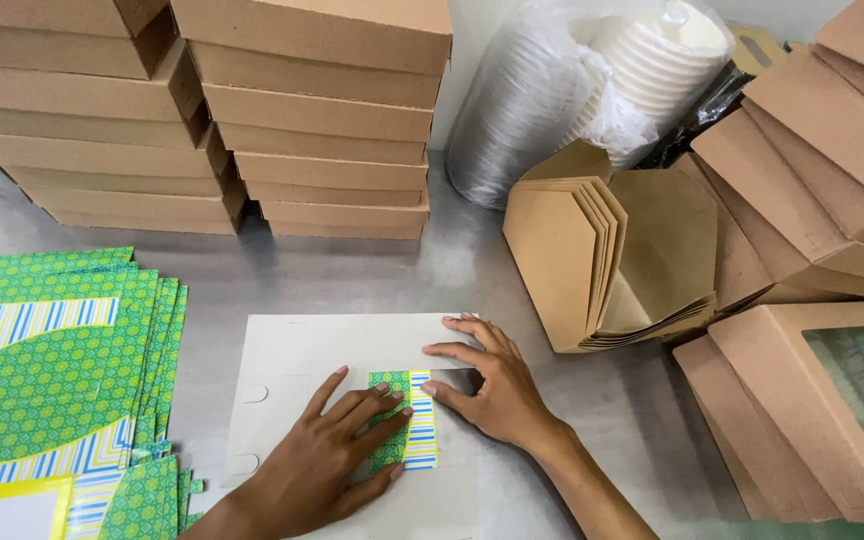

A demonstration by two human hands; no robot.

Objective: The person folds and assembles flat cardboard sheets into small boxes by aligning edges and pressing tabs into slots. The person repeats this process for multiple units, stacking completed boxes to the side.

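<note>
Two bare hands press flat on a white die-cut cardboard sheet [292, 350] lying near the front edge of the steel table [372, 270]. Left hand [322, 465] and right hand [497, 390], fingers spread and gripping nothing, pin a folded green-patterned flap with blue and yellow stripes [407, 420]. It looks light, thin and stiff enough to crease, probably best held along its fold lines. Printed green flat sheets [52, 370] lie at the left edge; brown closed cardboard boxes [322, 120] stack at the back.
</note>
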